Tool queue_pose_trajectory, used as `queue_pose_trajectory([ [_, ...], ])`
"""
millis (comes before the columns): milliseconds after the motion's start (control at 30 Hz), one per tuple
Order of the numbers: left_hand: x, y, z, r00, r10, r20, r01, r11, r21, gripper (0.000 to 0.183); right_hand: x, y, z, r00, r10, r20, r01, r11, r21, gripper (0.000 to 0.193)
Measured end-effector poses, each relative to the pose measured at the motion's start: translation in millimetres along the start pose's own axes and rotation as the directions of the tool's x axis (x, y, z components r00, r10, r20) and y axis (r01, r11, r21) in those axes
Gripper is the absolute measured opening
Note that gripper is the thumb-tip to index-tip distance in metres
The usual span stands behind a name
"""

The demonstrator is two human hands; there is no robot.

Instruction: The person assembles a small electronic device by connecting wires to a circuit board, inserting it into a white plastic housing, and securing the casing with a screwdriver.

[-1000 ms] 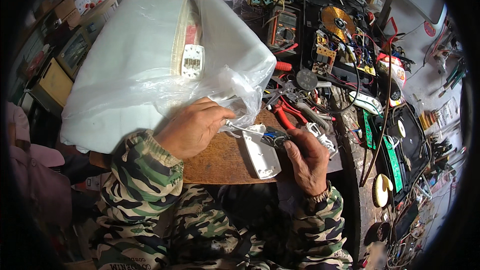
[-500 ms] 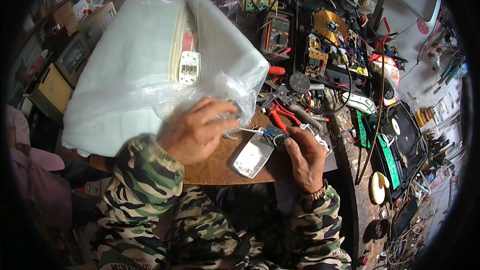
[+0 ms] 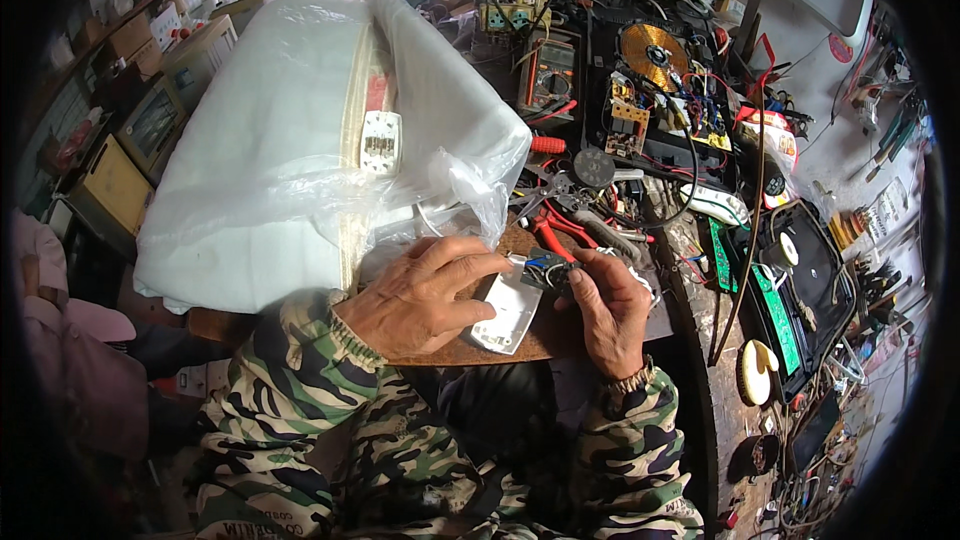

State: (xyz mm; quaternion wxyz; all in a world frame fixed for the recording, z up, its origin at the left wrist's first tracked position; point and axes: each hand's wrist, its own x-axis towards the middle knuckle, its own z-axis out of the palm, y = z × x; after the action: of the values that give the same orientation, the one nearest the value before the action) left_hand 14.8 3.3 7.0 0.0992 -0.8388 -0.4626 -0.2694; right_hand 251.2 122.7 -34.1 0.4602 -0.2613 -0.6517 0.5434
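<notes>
A white plastic casing half (image 3: pixel 508 310) lies open-side up at the table's front edge. My left hand (image 3: pixel 430 295) reaches to its left side, fingers stretched and thumb apart; the index fingertip is by the casing's top corner. Whatever lies under those fingers is hidden. At the casing's upper right, my right hand (image 3: pixel 615 305) pinches a small dark circuit part with wires (image 3: pixel 548 272), thumb on the near side. Blue wires show at its left end. Part of a white cable (image 3: pixel 428 220) shows behind my left hand, against the plastic wrap.
A large plastic-wrapped white bundle (image 3: pixel 260 160) fills the left, with a white slotted cover (image 3: pixel 381 142) on it. Beyond the hands lie red-handled pliers (image 3: pixel 550 230) and a multimeter (image 3: pixel 550 70). An opened appliance with a copper coil (image 3: pixel 653 52) and green circuit boards (image 3: pixel 775 320) crowd the right.
My left hand has come down and forward onto the casing's left side. The white cable that stretched from it to the blue wires is now mostly covered. My right hand keeps its grip.
</notes>
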Motion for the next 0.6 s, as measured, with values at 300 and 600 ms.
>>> queue_pose_trajectory([
  [300, 3.8, 28.8, 8.2, 0.995, -0.098, -0.012, 0.098, 0.995, -0.023, 0.011, -1.3, 1.8, 0.1, 0.999, -0.029, 0.017, 0.029, 1.000, 0.002, 0.021],
  [600, 15.4, 41.8, 23.1, 0.962, -0.254, -0.098, 0.240, 0.962, -0.130, 0.035, -0.7, -3.2, 1.4, 0.953, -0.289, 0.093, 0.303, 0.910, -0.281, 0.021],
])
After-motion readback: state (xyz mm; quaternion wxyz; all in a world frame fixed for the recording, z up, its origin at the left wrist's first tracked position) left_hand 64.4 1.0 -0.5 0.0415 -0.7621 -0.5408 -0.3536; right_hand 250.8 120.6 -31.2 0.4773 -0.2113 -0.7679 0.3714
